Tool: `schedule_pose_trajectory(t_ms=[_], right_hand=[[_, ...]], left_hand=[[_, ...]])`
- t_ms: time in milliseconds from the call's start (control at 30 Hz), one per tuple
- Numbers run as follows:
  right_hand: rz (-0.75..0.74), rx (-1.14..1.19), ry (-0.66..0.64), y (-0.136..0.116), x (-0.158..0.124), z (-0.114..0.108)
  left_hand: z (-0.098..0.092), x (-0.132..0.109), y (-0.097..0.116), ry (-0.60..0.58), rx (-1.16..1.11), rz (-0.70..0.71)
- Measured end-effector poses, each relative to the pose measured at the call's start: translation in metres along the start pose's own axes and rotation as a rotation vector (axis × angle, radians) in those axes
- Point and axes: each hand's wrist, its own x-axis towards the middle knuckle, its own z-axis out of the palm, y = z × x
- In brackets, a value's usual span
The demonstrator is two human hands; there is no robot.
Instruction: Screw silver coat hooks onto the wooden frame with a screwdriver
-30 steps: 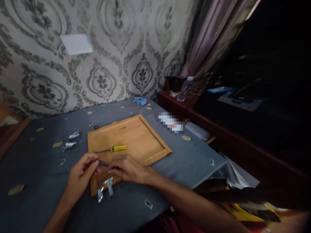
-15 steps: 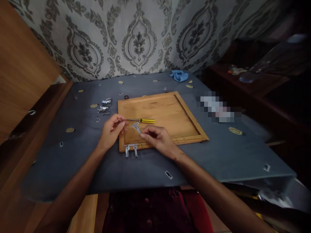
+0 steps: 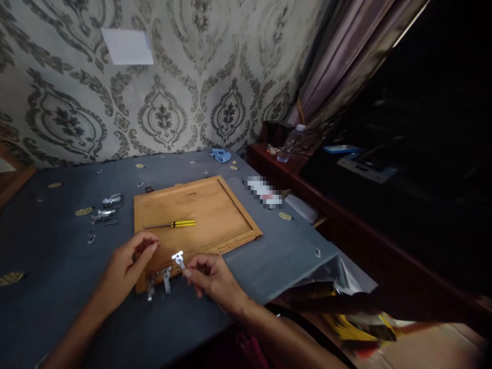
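Note:
My right hand (image 3: 215, 279) pinches a silver cabinet hinge (image 3: 178, 258) by its arm, its T-shaped plate tilted up above the near edge of the wooden door panel (image 3: 226, 220). Over the panel's left side is my left hand (image 3: 126, 264), thumb and fingertips drawn together; anything small between them is too hard to make out. Two more hinges (image 3: 166, 281) sit along the panel's near-left edge, their arms sticking out past the frame. On the panel's face lies a yellow and black screwdriver (image 3: 182, 223), its shaft pointing left.
Several loose metal hinges (image 3: 105, 214) lie left of the panel on the grey tablecloth (image 3: 69, 256). A blue cloth (image 3: 220, 155) rests at the back edge. To the right are a pixelated item (image 3: 264, 192) and a dark red cabinet holding a clear bottle (image 3: 291, 144).
The camera view has swung right, so the table appears farther left. Both hands have come nearer the panel's front edge, away from the screwdriver. The hinge stays in my right hand.

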Motion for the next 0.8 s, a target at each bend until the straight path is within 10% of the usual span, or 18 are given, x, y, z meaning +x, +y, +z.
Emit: schedule_pose_trajectory(t_ms=[800], right_hand=[[0.054, -0.012, 0.044, 0.010, -0.020, 0.009]], left_hand=[[0.004, -0.023, 0.000, -0.145, 0.039, 0.258]])
